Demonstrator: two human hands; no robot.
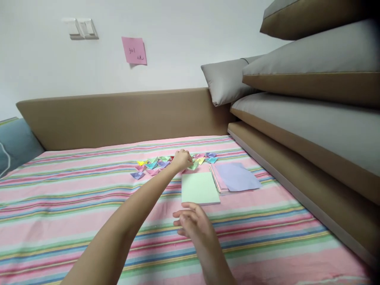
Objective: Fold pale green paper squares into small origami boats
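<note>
My left hand (pixel 182 160) reaches far forward among small folded paper boats, its fingers curled in a pinch at a light-green paper boat (pixel 193 166). The fingertips are partly hidden by the hand itself. Around it lie several more boats, among them a yellow one (pixel 141 162), a purple one (pixel 137 175) and a blue one (pixel 211 160). Close to me, my right hand (pixel 196 222) hovers with fingers apart and nothing in it. Just beyond its fingers is a square pad of light-green paper (pixel 200 189).
Right of the green pad, a lavender sheet (pixel 237 177) covers a stack of pink paper (pixel 219 180). All lie on a striped cloth (pixel 74 209). Stacked cushions (pixel 311 83) rise along the right side. A brown backrest (pixel 124 118) stands at the wall, where a pink note (pixel 134 50) hangs.
</note>
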